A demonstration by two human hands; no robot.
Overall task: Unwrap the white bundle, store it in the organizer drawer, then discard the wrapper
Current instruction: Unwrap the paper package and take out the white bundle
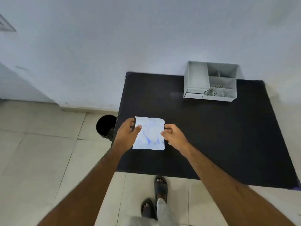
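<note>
1 head-worn camera looks steeply down from standing height at the black table (211,136) and floor (40,160).

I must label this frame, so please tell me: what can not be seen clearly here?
Head view only:
- White bundle: its contents are hidden by the wrapper; the blue print is too blurred to read.
- Black bin: partly hidden by the table edge; its inside is too dark.
- Organizer: the drawer's contents cannot be seen.

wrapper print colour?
White wrapper with blue printed markings, held by both hands; head view.
</note>
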